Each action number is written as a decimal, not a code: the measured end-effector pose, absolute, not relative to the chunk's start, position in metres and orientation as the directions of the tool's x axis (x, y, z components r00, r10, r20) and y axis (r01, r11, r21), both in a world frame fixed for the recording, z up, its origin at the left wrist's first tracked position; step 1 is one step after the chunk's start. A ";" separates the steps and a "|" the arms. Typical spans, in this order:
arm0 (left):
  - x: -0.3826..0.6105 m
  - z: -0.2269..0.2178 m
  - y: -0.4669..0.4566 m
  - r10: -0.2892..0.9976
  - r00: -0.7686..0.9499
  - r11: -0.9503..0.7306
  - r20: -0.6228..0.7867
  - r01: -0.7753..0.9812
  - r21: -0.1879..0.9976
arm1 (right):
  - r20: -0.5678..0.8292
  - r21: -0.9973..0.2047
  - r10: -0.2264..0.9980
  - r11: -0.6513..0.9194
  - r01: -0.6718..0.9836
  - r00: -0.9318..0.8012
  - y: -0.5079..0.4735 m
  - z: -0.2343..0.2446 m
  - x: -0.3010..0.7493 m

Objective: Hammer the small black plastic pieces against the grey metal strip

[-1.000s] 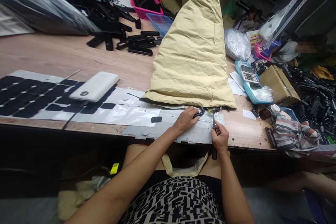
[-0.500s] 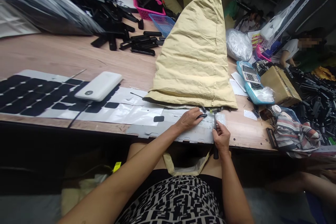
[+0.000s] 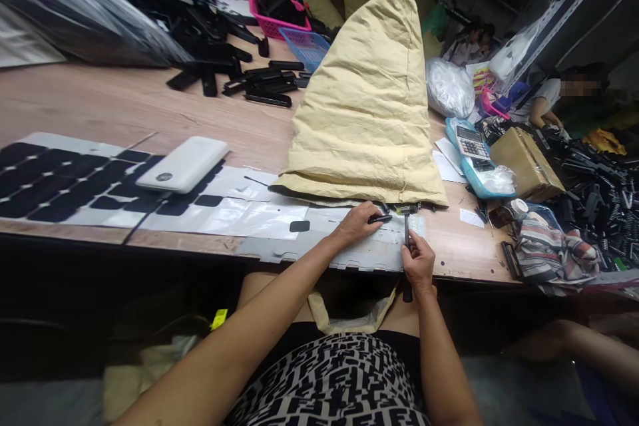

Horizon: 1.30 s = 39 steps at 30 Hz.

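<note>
My right hand (image 3: 419, 262) is wrapped round the dark handle of a small hammer (image 3: 408, 234). The hammer's head is at the far end, close to the front edge of the pale yellow cloth bag (image 3: 364, 106). To its left, my left hand (image 3: 355, 223) pinches a small black elongated part (image 3: 381, 218) just above the grey sheet (image 3: 329, 249) at the table's front edge. Some small dark pieces lie by the bag's edge beyond the hammer head, too small to make out. My left fingertips are partly hidden.
At left, a white power bank (image 3: 182, 165) sits on sheets with black pads (image 3: 50, 180). Black parts (image 3: 264, 86) are heaped behind, near a pink basket (image 3: 272, 20). At right are a calculator (image 3: 472, 141), a cardboard box (image 3: 526, 163), a striped cloth (image 3: 549, 249) and other people.
The whole view has shifted slightly. Both hands keep their holds, and the hammer stays in nearly the same place beside the black part.
</note>
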<state>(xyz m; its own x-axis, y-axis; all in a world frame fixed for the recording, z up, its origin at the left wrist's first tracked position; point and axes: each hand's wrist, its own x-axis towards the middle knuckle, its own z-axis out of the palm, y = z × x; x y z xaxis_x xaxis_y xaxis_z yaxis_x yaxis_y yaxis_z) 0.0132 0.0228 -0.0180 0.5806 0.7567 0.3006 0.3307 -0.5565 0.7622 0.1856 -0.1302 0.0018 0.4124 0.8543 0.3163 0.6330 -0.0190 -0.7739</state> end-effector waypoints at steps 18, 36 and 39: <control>0.013 -0.020 0.028 0.748 0.579 -0.539 0.324 0.243 0.807 | 0.368 -0.662 0.905 0.093 0.744 0.215 -0.135 0.018 0.172; 0.014 -0.022 0.034 0.737 0.599 -0.547 0.312 0.258 0.796 | 0.342 -0.747 0.898 0.081 0.660 0.278 -0.126 0.013 0.183; 0.014 -0.024 0.034 0.741 0.605 -0.543 0.293 0.280 0.792 | 0.289 -0.806 0.876 0.005 0.591 0.386 -0.124 0.005 0.195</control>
<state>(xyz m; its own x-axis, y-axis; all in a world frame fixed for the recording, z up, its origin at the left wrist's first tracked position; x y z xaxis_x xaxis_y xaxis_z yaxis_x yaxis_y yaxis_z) 0.0135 0.0339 -0.0242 0.6045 0.7406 0.2935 0.2803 -0.5426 0.7919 0.1946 -0.1241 0.0049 0.3860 0.8762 0.2885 0.5914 0.0050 -0.8064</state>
